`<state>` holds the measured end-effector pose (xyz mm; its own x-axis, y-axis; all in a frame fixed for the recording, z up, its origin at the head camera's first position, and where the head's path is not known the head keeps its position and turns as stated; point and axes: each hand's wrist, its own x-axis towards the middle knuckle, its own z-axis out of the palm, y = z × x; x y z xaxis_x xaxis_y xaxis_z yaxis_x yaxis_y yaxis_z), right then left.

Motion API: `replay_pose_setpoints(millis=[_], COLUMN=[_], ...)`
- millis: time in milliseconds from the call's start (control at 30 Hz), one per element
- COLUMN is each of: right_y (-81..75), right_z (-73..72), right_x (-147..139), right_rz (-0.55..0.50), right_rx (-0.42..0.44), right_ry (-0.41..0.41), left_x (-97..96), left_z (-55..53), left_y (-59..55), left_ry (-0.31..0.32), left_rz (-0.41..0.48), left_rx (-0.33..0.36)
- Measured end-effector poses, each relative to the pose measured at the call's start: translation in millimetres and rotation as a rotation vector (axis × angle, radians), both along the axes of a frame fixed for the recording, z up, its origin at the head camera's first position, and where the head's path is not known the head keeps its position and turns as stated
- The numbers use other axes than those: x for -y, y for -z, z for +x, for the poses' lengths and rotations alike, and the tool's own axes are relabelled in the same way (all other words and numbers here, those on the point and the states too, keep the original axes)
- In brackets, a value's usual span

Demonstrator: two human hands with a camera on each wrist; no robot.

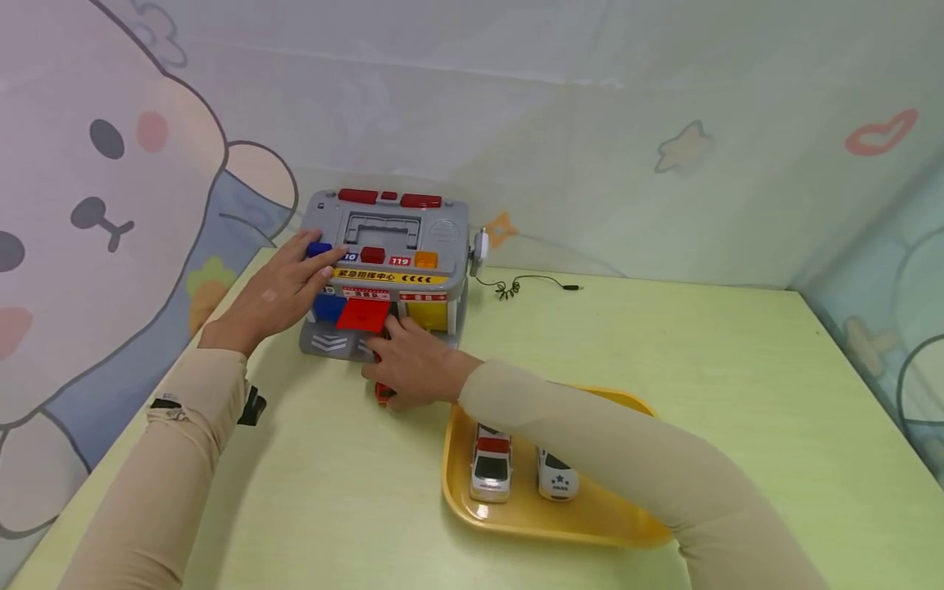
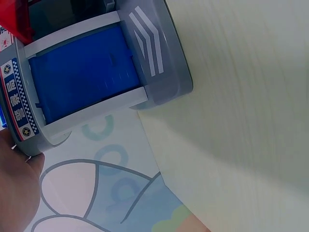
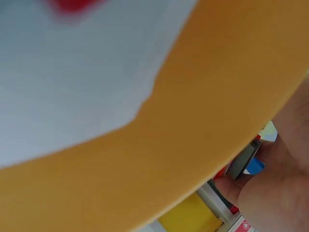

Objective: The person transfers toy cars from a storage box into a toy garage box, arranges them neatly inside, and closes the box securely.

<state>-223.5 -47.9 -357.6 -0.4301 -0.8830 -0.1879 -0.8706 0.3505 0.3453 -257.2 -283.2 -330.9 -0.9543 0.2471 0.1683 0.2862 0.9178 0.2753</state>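
A grey toy emergency station [image 1: 394,266] stands against the back wall, its middle red door [image 1: 364,315] swung up. My left hand [image 1: 276,287] rests on the station's top left corner, fingers extended by the blue button [image 1: 319,248]. In the left wrist view the blue door [image 2: 87,72] is down. Before the raised red door, my right hand [image 1: 420,365] grips a red toy vehicle [image 1: 383,393], mostly hidden under the palm. The right wrist view shows its dark and red part [image 3: 241,162] between the fingers. To the right the yellow door [image 1: 429,315] is down.
A yellow tray [image 1: 546,537] sits under my right forearm. It holds a white toy car with a red light bar [image 1: 490,471] and a white toy police car [image 1: 558,478]. A thin black cable [image 1: 509,287] lies right of the station, below a white side piece [image 1: 480,246].
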Motion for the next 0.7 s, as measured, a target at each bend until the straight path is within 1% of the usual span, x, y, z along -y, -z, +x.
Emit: replay_pose_setpoints(millis=[100,233,467,700], right_y=[2.2,3.0,0.3,1.5], right_z=[-2.1,-4.3,-5.7,-9.5], right_x=[1.8,3.8,7.5,9.7], right_rz=[0.009,0.026,0.063,0.080], right_rx=[-0.031,-0.051,-0.040,-0.067], right_ry=[0.008,0.020,0.014,-0.003], left_x=[-0.4,-0.5,0.5,-0.4], left_z=[0.0,-0.1,1.1,1.1], left_y=[0.7,1.2,0.3,-0.1], left_ry=[-0.002,-0.006,-0.020,-0.012], left_rz=[0.006,0.008,0.010,0.023], left_rx=[-0.001,0.002,0.012,0.013])
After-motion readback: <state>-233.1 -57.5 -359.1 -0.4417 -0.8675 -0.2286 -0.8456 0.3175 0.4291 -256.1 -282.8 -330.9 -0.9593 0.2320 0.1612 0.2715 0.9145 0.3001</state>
